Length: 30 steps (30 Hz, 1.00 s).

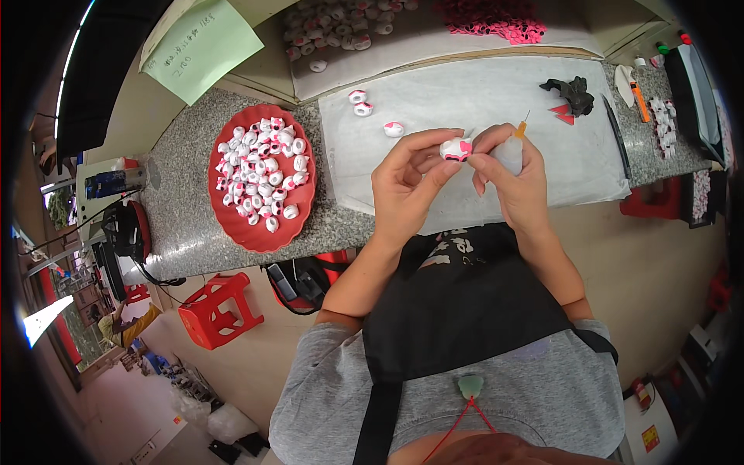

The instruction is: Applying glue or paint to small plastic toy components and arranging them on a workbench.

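Note:
Between its thumb and fingertips, my left hand [404, 186] pinches a small white piece with pink and dark markings [453, 150], which looks like a little cat head. My right hand [518, 184] cradles a small translucent squeeze bottle [508, 154] with an orange needle tip [521, 129] pointing up and away. The right thumb and forefinger also meet the right side of the white piece. Both hands are above a white sheet [349, 172]. Beyond them lies one loose white-and-pink piece [394, 129], with two more [362, 109] farther left.
A red scalloped plate [263, 243] heaped with similar pieces stands left on the granite counter [178, 213]. White pieces [333, 31] and pink parts [496, 29] fill the back shelf. At right are crumpled black material [572, 94], red triangles [564, 115] and an orange tool [640, 102].

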Tool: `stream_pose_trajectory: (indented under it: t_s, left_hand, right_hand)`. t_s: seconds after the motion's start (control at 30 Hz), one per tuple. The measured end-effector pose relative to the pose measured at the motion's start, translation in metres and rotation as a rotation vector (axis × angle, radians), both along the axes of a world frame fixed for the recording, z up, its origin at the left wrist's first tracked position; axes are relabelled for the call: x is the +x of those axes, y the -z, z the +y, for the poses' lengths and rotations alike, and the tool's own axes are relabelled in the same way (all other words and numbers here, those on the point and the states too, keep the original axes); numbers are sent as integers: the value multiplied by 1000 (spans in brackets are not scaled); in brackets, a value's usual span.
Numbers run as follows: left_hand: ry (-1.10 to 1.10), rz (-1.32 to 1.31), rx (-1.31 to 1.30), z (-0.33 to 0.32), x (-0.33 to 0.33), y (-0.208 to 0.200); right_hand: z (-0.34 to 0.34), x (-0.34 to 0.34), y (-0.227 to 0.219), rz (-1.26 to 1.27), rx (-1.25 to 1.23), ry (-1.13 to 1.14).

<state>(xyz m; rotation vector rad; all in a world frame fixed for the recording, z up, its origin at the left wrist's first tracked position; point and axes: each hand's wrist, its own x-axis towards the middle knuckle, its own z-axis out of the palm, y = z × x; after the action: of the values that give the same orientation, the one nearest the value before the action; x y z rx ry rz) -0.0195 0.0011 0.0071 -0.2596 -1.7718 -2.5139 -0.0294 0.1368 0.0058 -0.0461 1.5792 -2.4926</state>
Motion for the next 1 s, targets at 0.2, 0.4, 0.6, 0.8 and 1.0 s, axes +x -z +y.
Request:
stream_pose_trajectory:
  t_s: [0.2,0.4,0.6,0.8,1.0]
  left_hand:
    - [98,-64,146,-6,3,0]
    - [177,-94,157,-9,6,1]
    - [163,-126,125,-9,7,1]
    - [186,-145,157,-9,8,1]
    - [129,-111,64,-6,9,1]
  right_hand:
    - [2,-2,-12,129,83,-111]
    - [4,0,-5,99,56,-165]
    - [1,6,0,136,13,-112]
    - [1,7,-3,145,49,-96]
    - [5,5,-8,99,117,-132]
